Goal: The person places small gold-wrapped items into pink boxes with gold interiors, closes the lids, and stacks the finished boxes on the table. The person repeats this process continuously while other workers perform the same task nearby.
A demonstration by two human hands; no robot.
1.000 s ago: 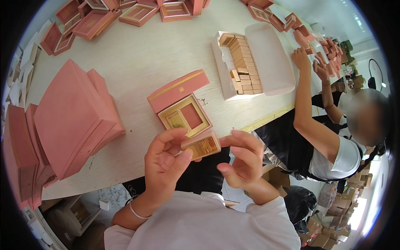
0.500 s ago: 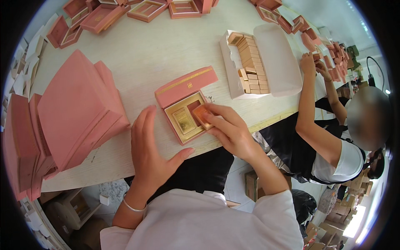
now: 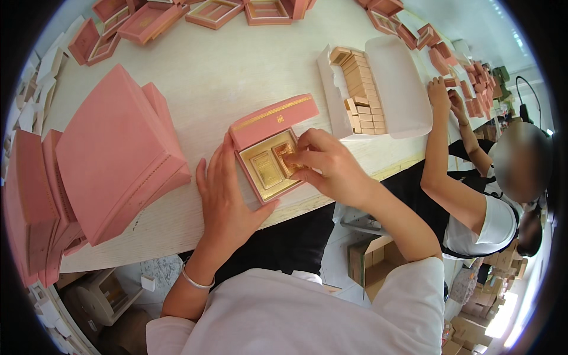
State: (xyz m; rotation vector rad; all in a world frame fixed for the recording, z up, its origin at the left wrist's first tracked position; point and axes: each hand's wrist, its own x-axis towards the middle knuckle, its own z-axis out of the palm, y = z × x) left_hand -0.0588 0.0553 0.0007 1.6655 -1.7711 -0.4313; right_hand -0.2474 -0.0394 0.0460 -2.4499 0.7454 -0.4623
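A small pink box (image 3: 275,121) sits open on the near part of the bench (image 3: 195,77), right in front of the person. Its lid is tipped back on the far side. Two shiny gold blocks are in it, side by side: the left block (image 3: 266,170) and the right block (image 3: 282,151).

The right hand (image 3: 331,163) reaches in from the right, with fingertips touching the right block. I cannot tell if they pinch it or just press on it. The left hand (image 3: 228,192) is empty and spread wide, thumb apart from the fingers, by the left side of the box.

Farther right is an open white box (image 3: 332,97) with rows of little tan boxes (image 3: 360,83). Big pink boxes (image 3: 118,154) stand at the left. More open pink boxes (image 3: 214,13) sit at the far edge. Another person (image 3: 467,219) works on the right.
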